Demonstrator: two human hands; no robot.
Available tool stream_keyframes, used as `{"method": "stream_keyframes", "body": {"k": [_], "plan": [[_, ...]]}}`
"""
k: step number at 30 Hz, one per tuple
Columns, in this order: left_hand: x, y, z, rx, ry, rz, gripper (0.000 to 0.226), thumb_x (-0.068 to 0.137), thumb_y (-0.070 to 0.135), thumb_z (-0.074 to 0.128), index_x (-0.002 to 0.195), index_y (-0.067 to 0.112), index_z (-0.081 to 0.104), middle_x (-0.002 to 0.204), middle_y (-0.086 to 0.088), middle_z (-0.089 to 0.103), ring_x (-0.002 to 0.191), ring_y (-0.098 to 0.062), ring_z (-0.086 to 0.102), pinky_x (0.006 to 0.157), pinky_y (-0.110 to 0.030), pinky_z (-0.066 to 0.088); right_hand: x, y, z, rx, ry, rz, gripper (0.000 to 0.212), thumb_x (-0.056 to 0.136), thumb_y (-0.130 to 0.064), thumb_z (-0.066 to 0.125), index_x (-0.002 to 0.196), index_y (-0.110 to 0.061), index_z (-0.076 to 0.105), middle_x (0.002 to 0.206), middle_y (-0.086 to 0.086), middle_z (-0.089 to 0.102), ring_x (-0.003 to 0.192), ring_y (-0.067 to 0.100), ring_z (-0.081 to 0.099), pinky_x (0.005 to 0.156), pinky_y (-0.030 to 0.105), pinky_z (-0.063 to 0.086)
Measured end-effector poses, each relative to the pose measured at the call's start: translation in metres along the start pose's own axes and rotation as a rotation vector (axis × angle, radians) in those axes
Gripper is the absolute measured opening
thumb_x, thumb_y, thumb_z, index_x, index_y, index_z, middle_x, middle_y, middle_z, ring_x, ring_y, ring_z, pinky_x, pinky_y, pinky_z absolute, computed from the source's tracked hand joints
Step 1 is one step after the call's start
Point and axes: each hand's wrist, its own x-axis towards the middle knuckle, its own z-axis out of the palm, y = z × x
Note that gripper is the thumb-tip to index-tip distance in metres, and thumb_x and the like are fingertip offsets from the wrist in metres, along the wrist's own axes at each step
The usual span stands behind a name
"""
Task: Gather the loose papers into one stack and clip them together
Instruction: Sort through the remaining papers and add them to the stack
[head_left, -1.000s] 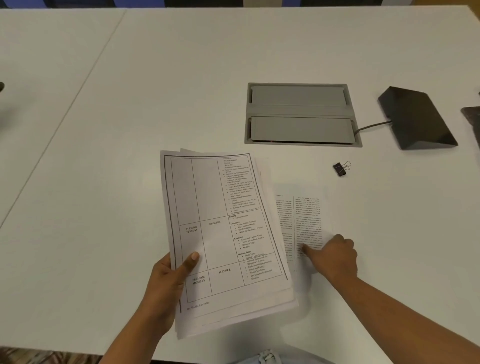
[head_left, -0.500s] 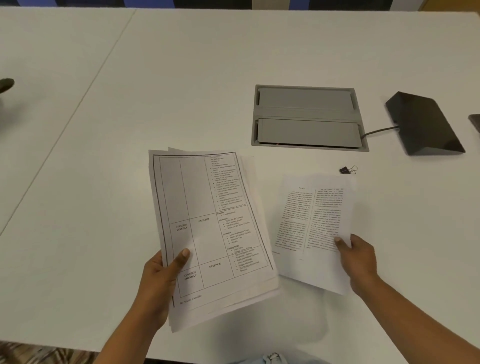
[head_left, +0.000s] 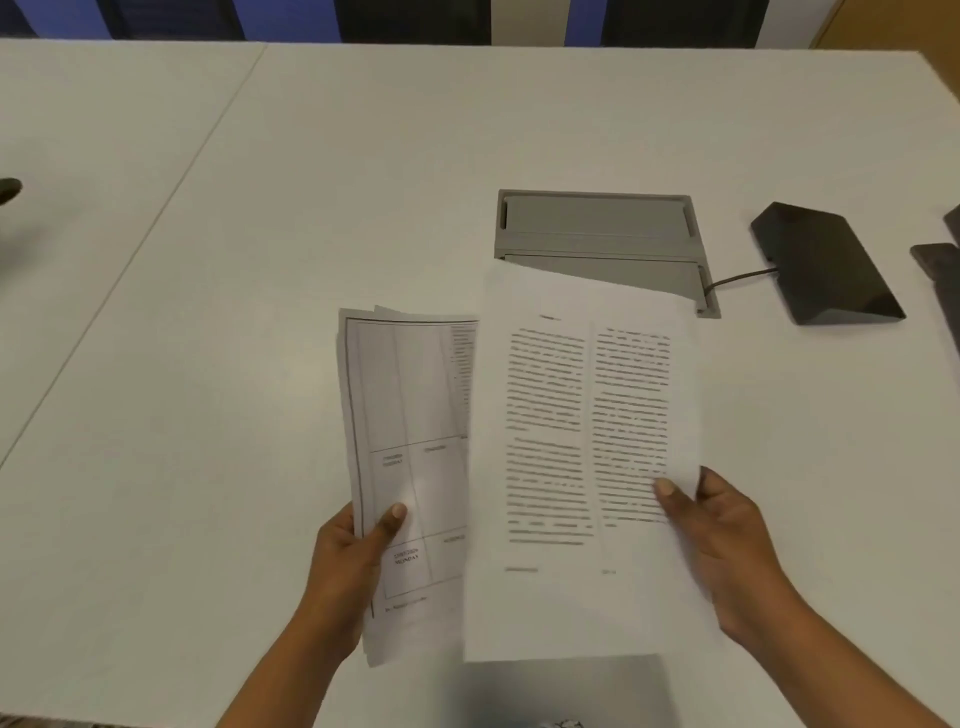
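Papers are now in both hands above the white table (head_left: 260, 260): the left hand (head_left: 353, 561) clamps the stack (head_left: 410, 415) with the table-printed page on top, thumb pressed on its face, as it did half a second ago. The right hand (head_left: 727, 545) pinches the two-column sheet (head_left: 587, 441) at its right edge, thumb on top; that sheet has risen and swung left since then, its left edge now overlapping the stack's right side and its top corner covering part of the grey cable hatch (head_left: 597, 223). The binder clip, visible earlier, is hidden behind the sheet.
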Motion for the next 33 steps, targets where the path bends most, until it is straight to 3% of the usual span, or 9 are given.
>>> {"method": "stream_keyframes", "body": {"k": [3, 6, 10, 14, 17, 19, 22, 28, 33], "plan": [[-0.009, 0.006, 0.019, -0.016, -0.114, -0.002, 0.015, 0.092, 0.013, 0.064, 0.103, 0.009, 0.073, 0.094, -0.014, 0.079, 0.084, -0.034, 0.076, 0.078, -0.051, 0.060, 0.000, -0.001, 0.019, -0.042, -0.051, -0.007, 0.037, 0.074, -0.027, 0.074, 0.105, -0.008, 0.069, 0.104, 0.008, 0.077, 0.100, 0.030, 0.072, 0.090, 0.042, 0.057], [-0.015, 0.012, 0.032, -0.072, -0.188, -0.050, 0.029, 0.098, 0.003, 0.048, 0.076, 0.006, 0.068, 0.064, -0.008, 0.071, 0.050, -0.021, 0.068, 0.047, -0.030, 0.055, 0.003, -0.001, 0.029, -0.225, -0.046, -0.080, 0.053, 0.060, -0.050, 0.083, 0.094, -0.012, 0.065, 0.100, 0.009, 0.075, 0.093, 0.038, 0.070, 0.083, 0.052, 0.058], [-0.015, 0.015, 0.041, -0.092, -0.235, -0.045, 0.053, 0.100, 0.000, 0.044, 0.053, 0.016, 0.062, 0.050, -0.002, 0.059, 0.038, -0.012, 0.055, 0.040, -0.022, 0.047, 0.014, -0.005, 0.031, -0.428, -0.048, -0.041, 0.079, 0.062, -0.033, 0.087, 0.127, -0.031, 0.043, 0.116, -0.013, 0.057, 0.103, 0.004, 0.058, 0.071, 0.019, 0.050], [-0.010, 0.019, 0.048, -0.043, -0.251, 0.021, 0.013, 0.095, 0.007, 0.059, 0.095, 0.004, 0.072, 0.085, -0.019, 0.076, 0.072, -0.033, 0.075, 0.062, -0.040, 0.062, 0.031, -0.002, 0.023, -0.439, -0.044, 0.065, 0.092, 0.059, -0.043, 0.086, 0.136, -0.032, 0.037, 0.122, -0.009, 0.054, 0.110, 0.012, 0.055, 0.086, 0.029, 0.047], [-0.007, 0.022, 0.056, -0.047, -0.256, 0.016, 0.017, 0.094, 0.019, 0.062, 0.102, 0.009, 0.073, 0.093, -0.020, 0.076, 0.080, -0.035, 0.076, 0.066, -0.041, 0.061, 0.039, -0.001, 0.016, -0.258, -0.147, 0.180, 0.070, 0.068, -0.042, 0.083, 0.128, -0.022, 0.055, 0.123, 0.001, 0.068, 0.110, 0.018, 0.066, 0.096, 0.040, 0.052], [-0.003, 0.024, 0.061, -0.054, -0.221, -0.040, 0.033, 0.094, 0.040, 0.054, 0.099, 0.014, 0.074, 0.088, -0.015, 0.077, 0.077, -0.031, 0.075, 0.066, -0.038, 0.060, 0.039, -0.003, 0.017, -0.138, -0.236, 0.197, 0.044, 0.080, -0.029, 0.075, 0.121, -0.016, 0.065, 0.116, 0.004, 0.074, 0.105, 0.021, 0.071, 0.094, 0.042, 0.054], [0.007, 0.030, 0.067, -0.093, -0.246, -0.105, 0.053, 0.087, 0.064, 0.040, 0.107, 0.025, 0.071, 0.099, -0.008, 0.079, 0.089, -0.031, 0.076, 0.077, -0.045, 0.061, 0.045, -0.003, 0.017, -0.139, -0.175, 0.115, 0.033, 0.081, -0.021, 0.073, 0.113, -0.014, 0.070, 0.107, 0.001, 0.077, 0.100, 0.020, 0.073, 0.084, 0.033, 0.058], [0.034, 0.054, 0.069, -0.151, -0.341, 0.136, 0.043, 0.083, 0.024, 0.066, 0.126, 0.016, 0.063, 0.121, -0.008, 0.073, 0.109, -0.032, 0.070, 0.088, -0.053, 0.057, 0.055, -0.018, 0.014, -0.191, -0.125, -0.073, 0.035, 0.063, -0.032, 0.080, 0.095, -0.019, 0.074, 0.092, -0.008, 0.079, 0.088, 0.011, 0.075, 0.070, 0.019, 0.058], [0.056, 0.092, 0.096, -0.062, -0.267, 0.320, 0.041, 0.079, 0.020, 0.079, 0.118, 0.017, 0.067, 0.115, -0.006, 0.074, 0.103, -0.029, 0.073, 0.084, -0.058, 0.058, 0.081, -0.040, 0.026, -0.312, -0.089, -0.243, 0.033, 0.062, -0.032, 0.080, 0.093, -0.033, 0.070, 0.085, -0.027, 0.075, 0.087, 0.000, 0.073, 0.069, 0.017, 0.058]]}}
